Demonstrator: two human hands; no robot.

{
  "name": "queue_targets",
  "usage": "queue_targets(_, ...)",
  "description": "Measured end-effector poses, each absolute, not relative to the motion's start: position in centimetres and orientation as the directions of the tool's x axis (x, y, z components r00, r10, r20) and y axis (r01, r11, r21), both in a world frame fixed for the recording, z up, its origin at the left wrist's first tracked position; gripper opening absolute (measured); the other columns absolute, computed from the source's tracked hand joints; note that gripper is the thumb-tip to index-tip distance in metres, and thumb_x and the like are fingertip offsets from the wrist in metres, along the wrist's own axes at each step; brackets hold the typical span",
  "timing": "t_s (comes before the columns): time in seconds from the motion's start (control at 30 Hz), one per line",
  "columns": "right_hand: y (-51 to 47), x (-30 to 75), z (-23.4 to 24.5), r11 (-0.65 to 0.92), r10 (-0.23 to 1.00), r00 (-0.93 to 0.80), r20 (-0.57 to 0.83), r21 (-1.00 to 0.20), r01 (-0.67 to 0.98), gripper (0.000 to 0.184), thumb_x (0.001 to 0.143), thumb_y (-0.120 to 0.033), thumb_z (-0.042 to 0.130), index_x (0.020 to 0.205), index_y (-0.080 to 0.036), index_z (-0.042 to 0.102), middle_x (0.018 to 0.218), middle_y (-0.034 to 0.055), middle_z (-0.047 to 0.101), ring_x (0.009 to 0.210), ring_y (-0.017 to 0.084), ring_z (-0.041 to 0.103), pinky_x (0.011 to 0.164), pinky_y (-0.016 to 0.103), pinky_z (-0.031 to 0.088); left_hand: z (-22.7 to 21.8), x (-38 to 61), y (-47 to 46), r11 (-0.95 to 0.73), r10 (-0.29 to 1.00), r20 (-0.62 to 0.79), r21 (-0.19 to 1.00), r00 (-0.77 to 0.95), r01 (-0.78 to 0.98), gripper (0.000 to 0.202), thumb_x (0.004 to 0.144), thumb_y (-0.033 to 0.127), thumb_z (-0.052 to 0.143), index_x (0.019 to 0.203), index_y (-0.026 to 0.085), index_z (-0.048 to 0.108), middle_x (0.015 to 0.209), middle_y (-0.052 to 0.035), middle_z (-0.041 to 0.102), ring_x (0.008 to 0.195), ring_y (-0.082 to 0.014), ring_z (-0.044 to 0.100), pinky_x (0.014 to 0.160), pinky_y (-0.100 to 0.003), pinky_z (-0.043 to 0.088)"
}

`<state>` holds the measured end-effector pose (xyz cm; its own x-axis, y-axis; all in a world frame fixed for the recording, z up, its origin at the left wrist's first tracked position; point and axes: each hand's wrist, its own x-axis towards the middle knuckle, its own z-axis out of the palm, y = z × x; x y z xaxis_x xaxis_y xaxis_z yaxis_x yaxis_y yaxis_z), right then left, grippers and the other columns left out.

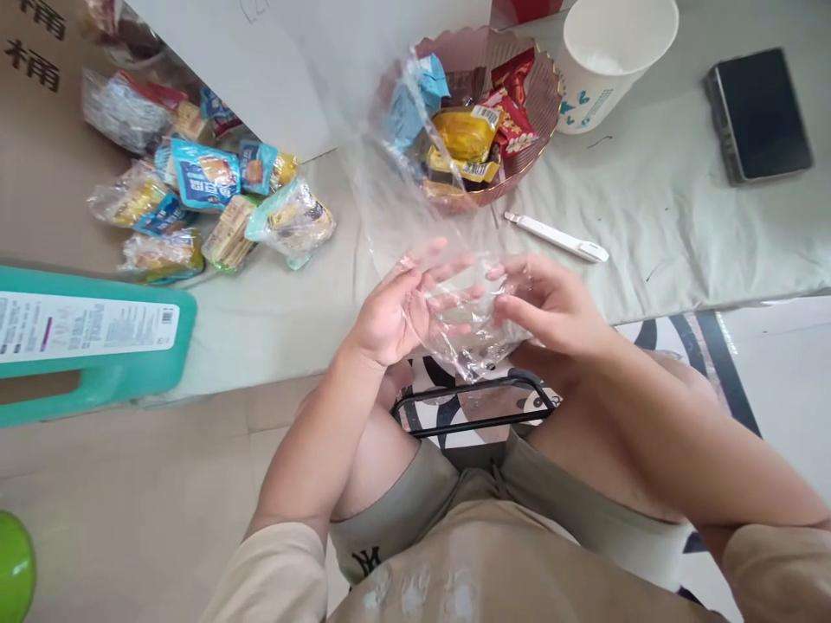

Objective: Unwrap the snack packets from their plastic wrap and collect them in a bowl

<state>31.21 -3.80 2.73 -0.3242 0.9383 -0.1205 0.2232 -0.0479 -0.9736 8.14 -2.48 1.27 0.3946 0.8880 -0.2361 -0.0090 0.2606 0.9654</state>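
A clear plastic bag (473,350) hangs between my hands above my lap, its thin film stretching up toward the snack bowl. My left hand (395,313) has its fingers spread, and they show through the film; whether they lie inside the bag or behind it I cannot tell. At the bag's right side, my right hand (555,303) has curled fingers, with thumb and forefinger gripping the film. Just beyond the hands stands a pink scalloped bowl (529,169) of wrapped snacks, partly seen through the plastic. A white box cutter (557,238) lies near my right hand.
Wrapped snacks (206,176) are piled at the left beside a white box (273,61) and a cardboard box (52,156). A teal jug (130,381) lies at the left edge. A paper cup (601,95) and a dark-screened device (763,117) are at the right.
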Motion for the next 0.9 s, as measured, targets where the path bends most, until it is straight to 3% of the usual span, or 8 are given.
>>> queue_targets(0.07,-3.7,31.4,3.3,-0.259,0.876,-0.367,-0.313,-0.947,0.190,0.037,0.085,-0.043,0.068,0.115,-0.026,0.058,0.057,-0.0080,0.060,0.044,0.015,0.057,0.046,0.029,0.048,1.0,8.1,-2.3,0.293,0.910,-0.256,0.954,0.326,-0.069,0.040,0.106,0.045,0.045,0.143,0.033,0.053,0.141,-0.0072,0.071,0.112,-0.0279,0.078,0.071,-0.040,0.070)
queue_targets(0.13,-3.4,32.0,3.6,-0.367,0.780,-0.464,-0.419,-0.908,0.203,0.040,0.081,-0.041,0.073,0.116,-0.025,0.060,0.056,-0.0072,0.060,0.043,0.014,0.054,0.044,0.028,0.044,1.1,8.0,-2.2,0.368,0.901,-0.312,0.917,0.300,-0.153,0.044,0.102,0.041,0.052,0.145,0.030,0.052,0.138,-0.0074,0.072,0.108,-0.0267,0.078,0.070,-0.035,0.070)
queue_targets(0.33,-2.3,33.2,2.6,-0.352,0.894,-0.286,-0.345,-0.936,0.028,0.043,0.078,-0.046,0.079,0.114,-0.024,0.068,0.114,0.0071,0.077,0.102,0.022,0.074,0.087,0.037,0.061,2.0,8.1,-2.0,0.590,0.777,-0.488,0.786,0.399,-0.188,0.069,0.095,0.035,0.064,0.158,0.028,0.037,0.118,-0.0080,0.078,0.080,-0.0191,0.079,0.048,-0.019,0.057)
queue_targets(0.53,-1.1,32.0,1.4,-0.363,0.846,-0.318,-0.428,-0.899,0.245,0.019,0.090,-0.034,0.067,0.102,-0.020,0.069,0.059,-0.0002,0.065,0.049,0.013,0.057,0.049,0.028,0.046,1.1,9.2,-1.4,0.631,0.739,-0.568,0.772,0.362,-0.077,0.050,0.088,0.038,0.070,0.134,0.019,0.062,0.081,-0.0023,0.076,0.066,-0.0165,0.075,0.053,-0.022,0.057)
queue_targets(0.6,-1.0,32.1,1.0,-0.305,0.868,-0.311,-0.387,-0.910,0.281,0.020,0.092,-0.030,0.061,0.108,-0.020,0.069,0.056,-0.0017,0.063,0.043,0.012,0.052,0.042,0.026,0.039,0.6,9.3,-0.9,0.582,0.771,-0.542,0.813,0.333,-0.026,0.042,0.089,0.040,0.068,0.125,0.018,0.067,0.070,-0.0007,0.072,0.059,-0.0155,0.072,0.050,-0.021,0.054)
queue_targets(0.7,-1.2,32.8,0.1,-0.172,0.930,-0.274,-0.246,-0.948,0.268,0.037,0.089,-0.022,0.060,0.125,-0.024,0.067,0.096,0.0031,0.078,0.043,0.007,0.052,0.040,0.025,0.041,0.1,9.5,-0.1,0.497,0.809,-0.477,0.867,0.345,0.032,0.049,0.088,0.036,0.067,0.134,0.020,0.062,0.065,0.0010,0.072,0.055,-0.0169,0.073,0.045,-0.020,0.048)
queue_targets(0.77,-1.3,33.2,-0.5,-0.072,0.959,-0.248,-0.137,-0.965,0.253,0.049,0.086,-0.016,0.058,0.134,-0.028,0.064,0.130,0.0051,0.073,0.046,0.005,0.054,0.045,0.027,0.049,-0.2,9.7,0.3,0.467,0.812,-0.442,0.884,0.381,0.030,0.058,0.088,0.036,0.067,0.143,0.023,0.054,0.067,0.0006,0.075,0.058,-0.0190,0.075,0.045,-0.020,0.049)
queue_targets(0.9,-1.3,33.6,-1.1,0.109,0.963,-0.266,0.050,-0.971,0.212,0.051,0.087,-0.015,0.060,0.135,-0.032,0.066,0.144,0.0044,0.066,0.068,0.011,0.069,0.058,0.031,0.060,-0.6,10.2,0.8,0.477,0.795,-0.431,0.879,0.427,0.001,0.062,0.090,0.040,0.067,0.148,0.025,0.050,0.066,0.0001,0.076,0.058,-0.0219,0.077,0.043,-0.021,0.049)
